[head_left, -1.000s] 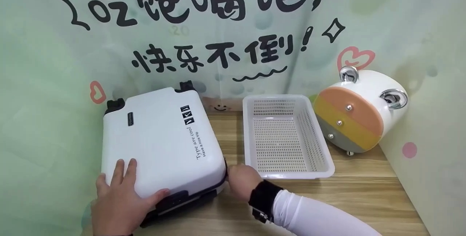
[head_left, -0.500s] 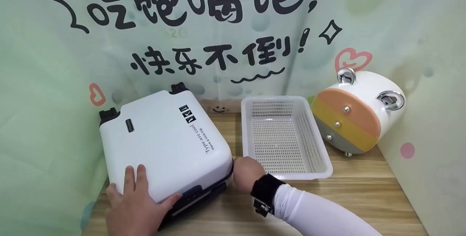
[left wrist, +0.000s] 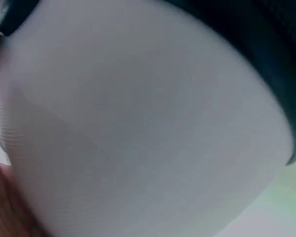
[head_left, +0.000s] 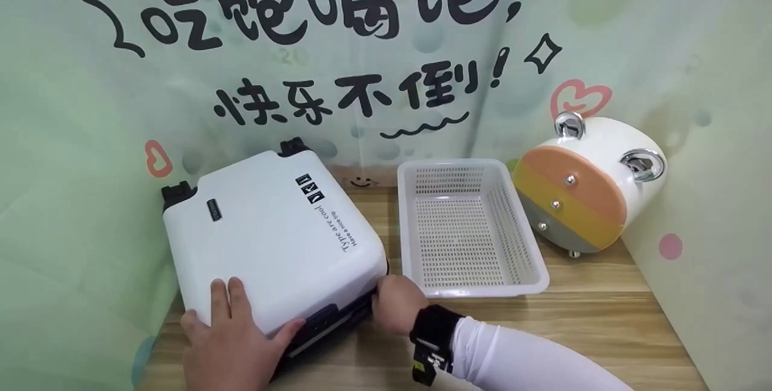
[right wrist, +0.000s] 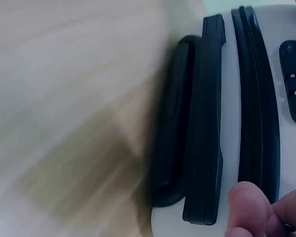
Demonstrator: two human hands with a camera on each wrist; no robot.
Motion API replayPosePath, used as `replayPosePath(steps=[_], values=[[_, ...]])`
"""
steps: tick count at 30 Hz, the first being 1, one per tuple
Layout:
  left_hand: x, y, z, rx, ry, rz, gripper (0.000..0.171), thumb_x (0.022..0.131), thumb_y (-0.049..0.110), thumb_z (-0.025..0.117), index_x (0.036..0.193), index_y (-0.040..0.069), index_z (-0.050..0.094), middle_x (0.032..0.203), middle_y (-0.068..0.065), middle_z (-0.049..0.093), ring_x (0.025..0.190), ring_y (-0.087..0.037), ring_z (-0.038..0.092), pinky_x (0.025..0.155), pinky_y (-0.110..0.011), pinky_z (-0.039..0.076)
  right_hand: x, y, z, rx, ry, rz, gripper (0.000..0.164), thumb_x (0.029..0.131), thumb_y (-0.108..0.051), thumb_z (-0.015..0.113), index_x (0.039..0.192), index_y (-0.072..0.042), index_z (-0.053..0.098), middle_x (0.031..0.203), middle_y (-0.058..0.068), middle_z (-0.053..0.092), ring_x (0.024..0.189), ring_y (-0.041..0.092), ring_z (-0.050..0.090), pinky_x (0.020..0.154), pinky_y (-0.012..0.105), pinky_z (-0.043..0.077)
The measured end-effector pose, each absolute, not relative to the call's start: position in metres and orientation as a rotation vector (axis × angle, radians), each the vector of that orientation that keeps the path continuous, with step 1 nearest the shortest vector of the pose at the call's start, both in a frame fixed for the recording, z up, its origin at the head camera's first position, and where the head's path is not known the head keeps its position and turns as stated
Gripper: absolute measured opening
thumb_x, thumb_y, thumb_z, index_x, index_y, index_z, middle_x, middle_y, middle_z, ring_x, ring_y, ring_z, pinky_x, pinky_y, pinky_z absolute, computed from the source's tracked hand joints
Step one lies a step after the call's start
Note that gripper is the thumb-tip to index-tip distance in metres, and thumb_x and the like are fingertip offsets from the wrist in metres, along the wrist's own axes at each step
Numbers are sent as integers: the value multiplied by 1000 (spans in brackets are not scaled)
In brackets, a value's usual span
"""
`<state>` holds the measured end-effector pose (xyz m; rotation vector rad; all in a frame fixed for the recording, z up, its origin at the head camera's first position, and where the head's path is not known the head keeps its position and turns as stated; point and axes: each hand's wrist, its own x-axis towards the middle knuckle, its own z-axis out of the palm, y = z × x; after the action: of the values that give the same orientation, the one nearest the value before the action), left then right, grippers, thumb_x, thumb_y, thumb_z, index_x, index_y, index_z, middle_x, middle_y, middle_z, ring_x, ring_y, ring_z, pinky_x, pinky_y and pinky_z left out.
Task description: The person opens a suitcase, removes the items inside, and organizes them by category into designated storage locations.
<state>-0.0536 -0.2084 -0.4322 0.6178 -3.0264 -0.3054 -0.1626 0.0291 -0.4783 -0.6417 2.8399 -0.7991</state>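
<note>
A white suitcase with printed lettering lies on its side at the left of the table, wheels toward the back. My left hand rests on its near left corner, fingers extended over the white shell and thumb at the front edge. White shell fills most of the left wrist view. At the suitcase's near right corner, my right hand is curled by the seam. The right wrist view has its thumb and finger pinching a mostly hidden zipper pull beside the black zipper.
A white perforated basket stands just right of the suitcase. Behind it to the right is a white drum-shaped object with a striped face and chrome rings. A printed cloth backs the wooden table. The suitcase's black handle lies along its front side.
The suitcase has turned, its near end swinging right and its wheels shifting left. My left hand has moved right with it. My right hand moved right, then back toward the front along the corner.
</note>
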Motion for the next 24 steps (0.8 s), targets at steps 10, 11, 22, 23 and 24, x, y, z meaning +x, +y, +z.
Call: replayPosePath(steps=[10, 11, 22, 23, 24], values=[[-47, -185, -419, 364, -3052, -387, 97, 95, 60, 66, 157, -10, 37, 165, -33, 33, 133, -70, 37, 103, -76, 45, -204, 36, -463, -418, 2886, -687, 22, 89, -6, 68, 67, -6, 64, 72, 10, 68, 65, 22, 59, 67, 39, 59], [-47, -187, -416, 332, -3059, -417, 93, 95, 57, 68, 155, -9, 42, 164, -32, 37, 133, -68, 40, 106, -75, 43, -207, 37, -462, -408, 2889, -661, 22, 88, -6, 68, 67, -7, 64, 72, 10, 67, 65, 21, 58, 66, 39, 59], [-69, -245, -437, -90, -2878, -576, 108, 70, 74, 83, 155, 15, 54, 166, -22, 41, 154, -58, 23, 114, -84, 19, -216, 37, -458, -376, 2908, -589, 28, 94, -6, 61, 66, -8, 62, 75, 13, 71, 68, 25, 66, 66, 41, 61], [-70, -244, -443, -102, -2825, -574, 106, 69, 73, 84, 153, 15, 56, 163, -21, 45, 153, -55, 26, 113, -85, 18, -215, 36, -459, -378, 2921, -585, 27, 94, -6, 61, 67, -8, 63, 76, 13, 71, 69, 26, 67, 66, 42, 61], [-71, -242, -448, -104, -2775, -578, 104, 69, 71, 85, 151, 14, 58, 161, -20, 48, 151, -53, 30, 112, -86, 19, -214, 35, -460, -383, 2933, -577, 26, 92, -6, 62, 67, -8, 63, 75, 13, 71, 69, 27, 67, 66, 43, 61]])
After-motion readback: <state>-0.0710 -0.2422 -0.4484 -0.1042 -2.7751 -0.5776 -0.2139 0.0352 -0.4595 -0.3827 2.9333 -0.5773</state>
